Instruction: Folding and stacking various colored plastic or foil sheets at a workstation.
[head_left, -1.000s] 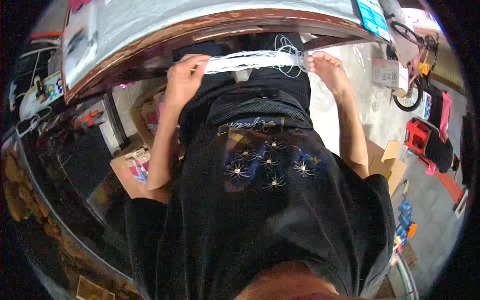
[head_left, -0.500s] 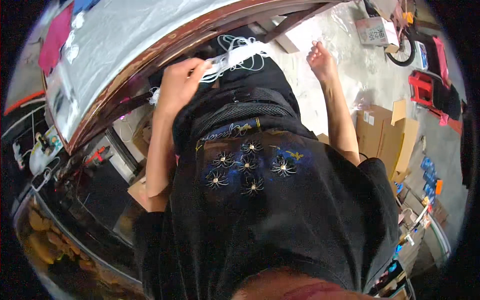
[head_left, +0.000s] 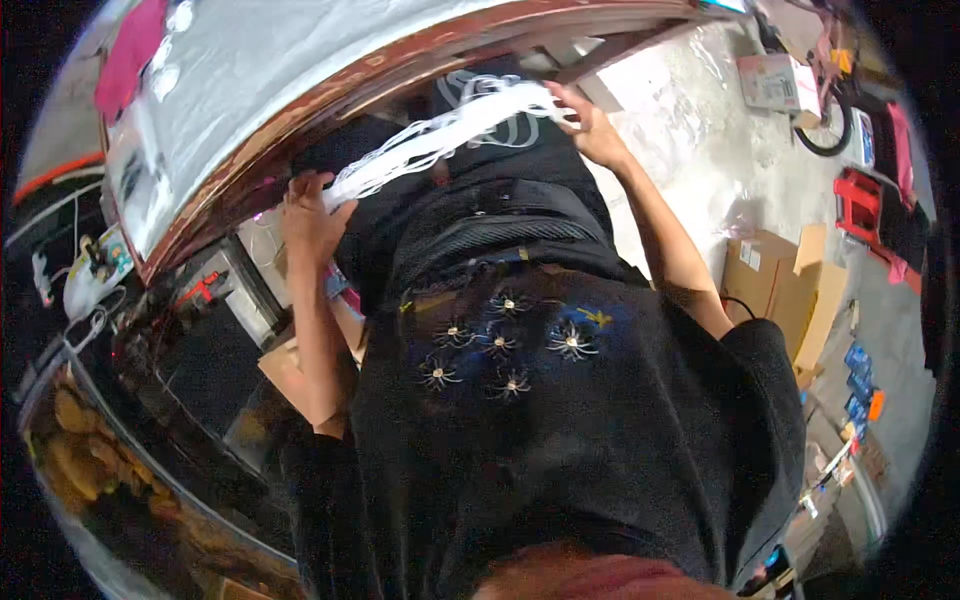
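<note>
A bundle of thin white cord [head_left: 430,150] stretches across above my lap, with loose loops trailing near its right end. My left hand [head_left: 315,215] is closed around the bundle's left end, its thumb toward the cord. At the other end, the fingers of my right hand [head_left: 597,132] are bent over the strands and grip them. Dark trousers [head_left: 375,165] lie beneath the cord.
A wooden-edged table [head_left: 240,145] covered in pale plastic sheet is close in front. Cardboard boxes [head_left: 765,275] stand on the floor at the right, near a red plastic stool [head_left: 858,205]. A wheel [head_left: 832,130] is farther off.
My right hand has come left from beside the bundle and taken hold of its right end. My left hand has moved left and down, drawing the cord out longer and straighter.
</note>
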